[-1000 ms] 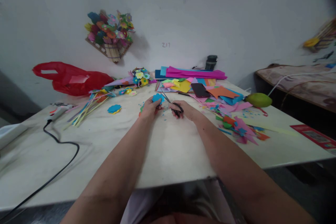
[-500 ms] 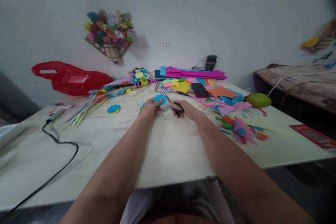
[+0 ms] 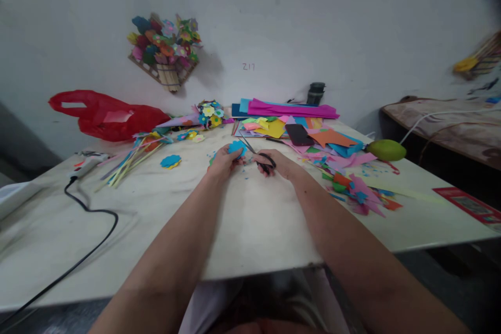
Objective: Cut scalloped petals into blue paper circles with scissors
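Observation:
Between the thumb and fingers of my left hand (image 3: pixel 224 160) is a blue paper flower (image 3: pixel 236 148) with a scalloped edge. My right hand (image 3: pixel 276 162) grips black-handled scissors (image 3: pixel 267 162), their blades pointing up and left beside the flower's right edge. Whether the blades touch the paper I cannot tell. Tiny blue snippets lie on the table below both hands. A small stack of cut paper flowers (image 3: pixel 171 161), blue over yellow, rests on the table left of my left hand. Bits of green and orange paper peek out behind the left hand.
Paper scraps (image 3: pixel 362 190) spread across the right, near a phone (image 3: pixel 298 134) and a green fruit (image 3: pixel 386 150). Coloured sheets (image 3: pixel 293 109) lie at the back. To the left are a red plastic bag (image 3: pixel 105 117), paper strips (image 3: pixel 125 159) and a corded glue gun (image 3: pixel 85 165).
The view has shifted very slightly. Both hands keep their grip on the flower and scissors, and the flower looks slightly turned; little else differs.

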`<action>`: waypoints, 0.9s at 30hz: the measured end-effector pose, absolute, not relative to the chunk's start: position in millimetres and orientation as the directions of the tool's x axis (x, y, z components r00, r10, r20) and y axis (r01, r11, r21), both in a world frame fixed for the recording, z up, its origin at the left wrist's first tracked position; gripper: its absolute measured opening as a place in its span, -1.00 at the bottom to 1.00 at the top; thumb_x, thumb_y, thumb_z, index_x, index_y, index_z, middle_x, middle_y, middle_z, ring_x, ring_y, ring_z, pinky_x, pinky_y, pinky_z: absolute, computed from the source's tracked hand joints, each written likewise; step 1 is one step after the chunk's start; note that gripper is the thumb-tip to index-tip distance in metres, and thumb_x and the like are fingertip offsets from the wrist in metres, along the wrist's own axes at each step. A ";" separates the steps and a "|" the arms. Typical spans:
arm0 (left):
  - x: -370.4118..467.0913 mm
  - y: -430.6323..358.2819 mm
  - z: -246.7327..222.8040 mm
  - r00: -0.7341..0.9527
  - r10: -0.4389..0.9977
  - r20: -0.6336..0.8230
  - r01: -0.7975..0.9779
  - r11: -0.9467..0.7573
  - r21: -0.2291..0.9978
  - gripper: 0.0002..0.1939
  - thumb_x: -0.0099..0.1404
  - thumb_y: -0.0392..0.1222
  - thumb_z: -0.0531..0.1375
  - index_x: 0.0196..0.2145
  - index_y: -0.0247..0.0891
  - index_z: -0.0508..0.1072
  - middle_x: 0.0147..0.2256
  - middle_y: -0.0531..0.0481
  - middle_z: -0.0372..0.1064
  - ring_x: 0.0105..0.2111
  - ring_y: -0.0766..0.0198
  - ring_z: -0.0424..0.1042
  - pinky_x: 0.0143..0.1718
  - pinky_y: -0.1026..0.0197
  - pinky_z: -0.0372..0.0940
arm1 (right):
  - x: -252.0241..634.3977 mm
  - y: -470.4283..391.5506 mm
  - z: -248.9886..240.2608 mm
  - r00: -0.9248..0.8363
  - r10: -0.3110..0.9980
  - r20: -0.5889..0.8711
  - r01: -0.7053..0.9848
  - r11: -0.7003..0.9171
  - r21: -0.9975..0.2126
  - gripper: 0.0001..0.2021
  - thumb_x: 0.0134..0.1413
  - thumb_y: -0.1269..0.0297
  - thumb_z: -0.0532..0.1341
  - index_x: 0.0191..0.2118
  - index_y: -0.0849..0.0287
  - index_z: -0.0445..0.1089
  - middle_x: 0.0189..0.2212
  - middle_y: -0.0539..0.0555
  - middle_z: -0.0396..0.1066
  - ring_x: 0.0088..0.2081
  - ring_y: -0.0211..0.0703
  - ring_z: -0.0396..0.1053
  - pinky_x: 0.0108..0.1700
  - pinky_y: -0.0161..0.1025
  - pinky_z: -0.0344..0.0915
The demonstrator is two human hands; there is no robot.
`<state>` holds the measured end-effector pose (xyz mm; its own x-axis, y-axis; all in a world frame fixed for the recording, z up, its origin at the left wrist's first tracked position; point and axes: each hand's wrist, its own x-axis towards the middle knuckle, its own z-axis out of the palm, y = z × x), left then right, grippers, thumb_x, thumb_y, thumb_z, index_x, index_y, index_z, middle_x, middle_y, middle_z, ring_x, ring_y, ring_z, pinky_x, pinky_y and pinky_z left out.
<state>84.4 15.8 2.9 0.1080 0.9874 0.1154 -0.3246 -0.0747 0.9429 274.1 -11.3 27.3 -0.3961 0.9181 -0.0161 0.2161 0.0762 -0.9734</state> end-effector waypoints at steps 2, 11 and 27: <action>85.0 14.4 4.7 0.108 0.986 0.125 -0.333 -0.082 0.939 -0.56 -0.10 -0.11 0.54 -0.45 -0.26 0.38 -0.61 0.13 0.38 -0.66 0.43 0.29 -0.45 0.29 0.40 | 274.2 -10.8 26.9 -0.394 0.919 -0.017 0.217 0.075 -0.973 -0.74 0.34 0.27 0.19 -0.41 0.21 0.32 -0.65 -0.06 0.37 -0.70 -0.40 0.27 -0.71 -0.44 0.00; 85.3 11.8 7.1 0.114 0.984 0.139 -0.320 -0.096 0.942 -0.63 -0.06 -0.14 0.52 -0.52 -0.26 0.39 -0.64 0.17 0.25 -0.69 0.48 0.12 -0.45 0.25 0.40 | 275.3 -7.6 24.5 -0.370 0.929 -0.018 0.235 0.075 -0.969 -0.77 0.34 0.27 0.21 -0.38 0.22 0.33 -0.64 -0.07 0.37 -0.70 -0.40 0.28 -0.72 -0.45 0.00; 82.3 16.7 3.2 0.117 0.984 0.135 -0.381 -0.081 0.921 -0.67 -0.19 -0.21 0.51 -0.45 -0.33 0.53 -0.48 0.00 0.48 -0.48 0.29 0.47 -0.35 0.21 0.45 | 275.1 -10.1 26.8 -0.413 0.910 -0.031 0.253 0.082 -0.964 -0.73 0.34 0.26 0.22 -0.42 0.21 0.33 -0.64 -0.06 0.37 -0.69 -0.39 0.28 -0.72 -0.44 0.00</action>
